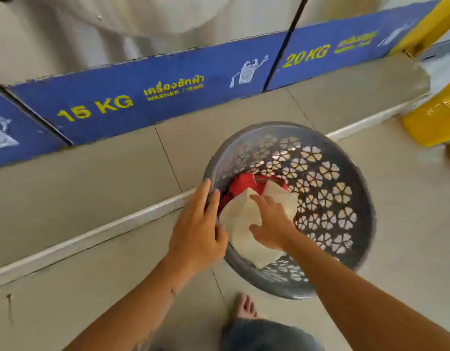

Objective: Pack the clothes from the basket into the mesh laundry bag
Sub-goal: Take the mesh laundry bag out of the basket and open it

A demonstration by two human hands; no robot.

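A round grey plastic basket (327, 198) with a flower-pattern lattice stands on the tiled floor. Inside lie a white mesh laundry bag (241, 224) and, under it, a red garment (240, 184). My left hand (197, 226) rests flat on the basket's near-left rim, fingers spread. My right hand (270, 226) reaches into the basket and lies on the white mesh bag, with fingers and thumb pressed against its fabric. Whether the fingers have closed on the bag is not clear.
Blue washer bases marked 15 KG (94, 110) and 20 KG (306, 55) line a raised concrete step (92, 173) behind the basket. A yellow sign or bin (436, 117) stands at right. My bare foot (245, 306) is on the floor just below the basket.
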